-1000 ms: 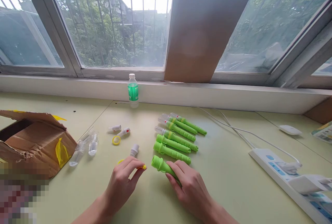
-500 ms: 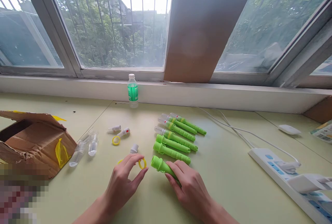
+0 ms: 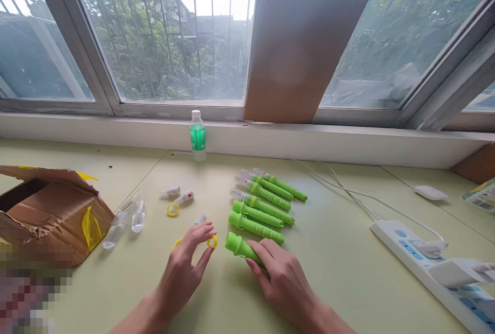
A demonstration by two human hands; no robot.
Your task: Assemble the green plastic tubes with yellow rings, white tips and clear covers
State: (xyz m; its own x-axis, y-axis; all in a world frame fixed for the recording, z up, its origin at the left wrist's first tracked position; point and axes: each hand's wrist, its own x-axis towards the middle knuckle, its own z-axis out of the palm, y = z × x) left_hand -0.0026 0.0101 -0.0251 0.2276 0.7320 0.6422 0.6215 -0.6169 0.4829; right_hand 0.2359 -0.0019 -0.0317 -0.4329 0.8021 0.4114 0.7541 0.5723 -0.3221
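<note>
My left hand (image 3: 184, 262) pinches a small yellow ring (image 3: 215, 241) between thumb and fingertips. My right hand (image 3: 284, 274) is wrapped around a green plastic flashlight-like tube (image 3: 236, 245), its threaded end pointing left toward the ring. Ring and tube are a short gap apart. Behind the tube lie two bare green tubes (image 3: 255, 227), then several green tubes with clear tips (image 3: 270, 209). Another yellow ring (image 3: 178, 241) shows partly behind my left hand, near a partly hidden white cap (image 3: 200, 219). Farther back lie a yellow ring (image 3: 172, 215) and two white pieces (image 3: 187, 196).
Clear ribbed plastic covers (image 3: 139, 215) lie beside an open cardboard box (image 3: 58, 210) at left. A bottle with a green label (image 3: 198, 138) stands by the window ledge. At right are a white power strip (image 3: 410, 259), cables (image 3: 359, 193) and a small white device (image 3: 431, 193).
My left hand has shifted slightly left and up with the yellow ring, widening the gap to the tube. My right hand and the green tube stay where they were.
</note>
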